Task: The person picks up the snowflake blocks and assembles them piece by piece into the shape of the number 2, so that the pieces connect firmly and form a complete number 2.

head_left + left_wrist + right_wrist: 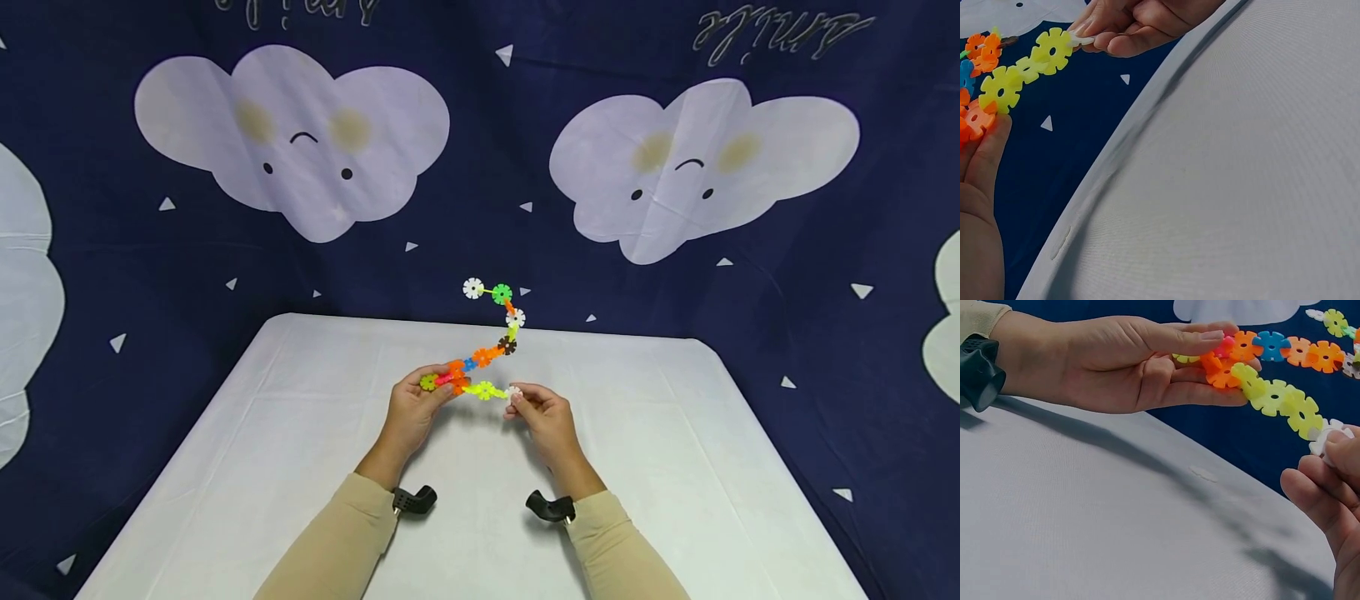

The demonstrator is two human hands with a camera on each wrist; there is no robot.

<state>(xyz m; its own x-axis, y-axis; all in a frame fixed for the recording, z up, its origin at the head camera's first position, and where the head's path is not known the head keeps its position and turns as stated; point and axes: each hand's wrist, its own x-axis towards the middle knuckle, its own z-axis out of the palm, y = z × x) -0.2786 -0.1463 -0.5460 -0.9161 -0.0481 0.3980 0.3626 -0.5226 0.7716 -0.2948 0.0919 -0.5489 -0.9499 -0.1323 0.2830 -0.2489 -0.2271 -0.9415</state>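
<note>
A long chain of slotted plastic snowflake discs [482, 357] is held above the white table, bent back on itself. My left hand [408, 410] grips it at the bend, where pink and orange discs [1222, 373] lie between thumb and fingers. Off the lower side run several yellow discs [1052, 51] towards my right hand [551, 421]. Its thumb and fingers pinch a white disc [1319, 442] at the end of the yellow run. The upper side goes through a blue disc [1271, 346] and a dark brown disc [507, 345] to a free white disc [473, 288].
Under both hands lies a white-covered table [315, 467]. A dark blue cloth [495, 167] printed with clouds and small triangles hangs behind it. Each wrist carries a black strap piece, one at the left [415, 500] and one at the right [550, 506].
</note>
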